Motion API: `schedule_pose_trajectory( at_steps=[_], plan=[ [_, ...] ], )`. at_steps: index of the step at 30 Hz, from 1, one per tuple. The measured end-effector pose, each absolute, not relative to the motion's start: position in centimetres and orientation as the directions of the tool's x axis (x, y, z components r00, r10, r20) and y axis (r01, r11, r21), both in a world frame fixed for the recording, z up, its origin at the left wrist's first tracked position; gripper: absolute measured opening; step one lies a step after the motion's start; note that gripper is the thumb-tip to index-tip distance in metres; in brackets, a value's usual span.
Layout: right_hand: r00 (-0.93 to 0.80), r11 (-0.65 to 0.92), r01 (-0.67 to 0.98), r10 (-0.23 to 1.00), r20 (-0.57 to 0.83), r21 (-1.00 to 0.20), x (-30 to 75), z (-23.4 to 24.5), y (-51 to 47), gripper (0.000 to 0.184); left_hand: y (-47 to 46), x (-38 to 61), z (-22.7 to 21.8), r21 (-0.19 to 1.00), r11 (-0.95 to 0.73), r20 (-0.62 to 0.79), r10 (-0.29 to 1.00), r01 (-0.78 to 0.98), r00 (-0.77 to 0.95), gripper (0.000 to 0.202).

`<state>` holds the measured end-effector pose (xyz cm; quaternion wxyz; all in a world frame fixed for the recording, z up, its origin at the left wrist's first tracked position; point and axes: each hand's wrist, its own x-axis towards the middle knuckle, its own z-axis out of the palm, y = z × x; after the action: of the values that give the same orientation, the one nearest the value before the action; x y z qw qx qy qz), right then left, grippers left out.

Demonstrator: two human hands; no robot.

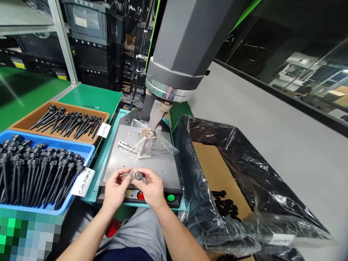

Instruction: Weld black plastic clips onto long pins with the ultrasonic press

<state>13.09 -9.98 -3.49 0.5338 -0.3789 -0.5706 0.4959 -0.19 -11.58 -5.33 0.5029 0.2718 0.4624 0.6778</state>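
Here, a small black part (139, 176) over a metal plate (166, 168).
The right hand (153, 188) grasps it with its fingers near the plate's front edge; the left hand (116, 189), just beside, has its fingers released.

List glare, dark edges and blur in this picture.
Head view: glints streak the crinkled black plastic liner; darkness swallows the picture's right corners; pixelation covers part of the lower left; the bare left hand and right hand look fairly sharp.

The right hand (154, 191) partly hides the small black part (138, 176) it holds.
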Motion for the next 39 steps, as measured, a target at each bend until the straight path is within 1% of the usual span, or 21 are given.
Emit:
schedule_pose_trajectory(
  at_steps=[1,3,5,6,9,10,12,14,16,18,20,22,24,26,30,32,35,37,39],
  plan=[
    [-0.141,0.198,-0.14,0.966,0.217,-0.97,12.8,-3.3,-10.0,0.032,-12.2,-0.2,-5.1,0.901,-0.041,-0.094,0.953,-0.431,-0.289,0.022],
    [-0.136,0.103,-0.259,0.98,0.142,-0.96,12.3,-3.1,-9.9,0.035,-13.0,-0.4,-4.9,0.928,-0.007,-0.075,0.976,-0.373,-0.206,0.019],
    [-0.131,0.004,-0.35,0.99,0.053,-0.937,11.6,-2.9,-9.7,0.039,-13.4,-0.8,-4.9,0.95,0.011,-0.068,0.983,-0.312,-0.171,0.014],
    [-0.123,-0.029,-0.373,0.992,0.018,-0.927,11.3,-2.9,-9.5,0.04,-13.5,-1.0,-4.9,0.951,0.024,-0.078,0.983,-0.309,-0.164,0.013],
    [-0.122,-0.083,-0.391,0.992,-0.038,-0.917,10.7,-2.8,-9.0,0.04,-13.9,-1.8,-4.6,0.945,0.058,-0.111,0.982,-0.323,-0.15,0.014],
    [-0.142,-0.097,-0.387,0.989,-0.045,-0.917,10.6,-2.9,-8.9,0.04,-14.1,-2.1,-4.4,0.955,0.055,-0.102,0.983,-0.29,-0.15,0.015],
    [-0.214,-0.125,-0.365,0.976,-0.047,-0.923,10.5,-3.1,-8.8,0.042,-14.8,-2.7,-3.7,0.986,0.02,-0.048,0.986,-0.168,-0.161,0.016],
    [-0.278,-0.136,-0.344,0.96,-0.038,-0.929,10.7,-3.4,-8.9,0.047,-15.9,-3.7,-3.0,0.999,-0.014,0.006,0.982,-0.042,-0.188,0.015],
    [-0.303,-0.141,-0.336,0.952,-0.035,-0.931,11.0,-3.9,-8.9,0.052,-17.2,-5.2,-2.2,1.0,-0.007,0.013,0.968,0.028,-0.249,0.013],
    [-0.314,-0.158,-0.312,0.948,-0.055,-0.937,11.3,-4.6,-8.8,0.049,-18.8,-7.5,-1.3,0.997,0.029,-0.003,0.93,0.066,-0.366,0.013],
    [-0.338,-0.178,-0.272,0.938,-0.079,-0.946,11.6,-5.3,-8.8,0.047,-20.4,-10.7,-0.4,0.988,0.07,0.012,0.858,0.14,-0.514,0.02],
    [-0.362,-0.19,-0.252,0.928,-0.089,-0.949,11.7,-6.0,-8.9,0.045,-21.7,-14.7,0.8,0.951,0.135,0.077,0.765,0.277,-0.639,0.031],
    [-0.377,-0.19,-0.257,0.923,-0.083,-0.947,11.8,-6.5,-9.2,0.043,-22.6,-19.3,2.0,0.876,0.245,0.149,0.682,0.415,-0.716,0.029],
    [-0.385,-0.183,-0.264,0.92,-0.071,-0.947,11.7,-6.7,-9.4,0.041,-22.7,-23.9,3.1,0.779,0.365,0.192,0.634,0.509,-0.749,0.026],
    [-0.39,-0.159,-0.261,0.92,-0.047,-0.952,11.6,-6.6,-9.7,0.039,-21.5,-30.7,4.5,0.592,0.578,0.204,0.567,0.562,-0.798,0.021],
    [-0.38,-0.15,-0.241,0.924,-0.049,-0.959,11.8,-6.5,-9.7,0.04,-20.6,-32.4,4.4,0.52,0.63,0.181,0.579,0.577,-0.795,0.019],
    [-0.348,-0.149,-0.209,0.935,-0.069,-0.967,12.3,-6.5,-9.9,0.042,-19.3,-33.2,3.3,0.429,0.661,0.106,0.641,0.616,-0.761,0.019],
    [-0.333,-0.155,-0.187,0.939,-0.085,-0.97,12.7,-6.6,-10.0,0.043,-18.6,-33.2,2.4,0.396,0.672,0.047,0.666,0.626,-0.744,0.019],
    [-0.329,-0.165,-0.162,0.938,-0.104,-0.973,13.1,-6.7,-10.2,0.043,-18.3,-33.1,1.4,0.387,0.675,0.002,0.681,0.628,-0.732,0.016]
  ],
)
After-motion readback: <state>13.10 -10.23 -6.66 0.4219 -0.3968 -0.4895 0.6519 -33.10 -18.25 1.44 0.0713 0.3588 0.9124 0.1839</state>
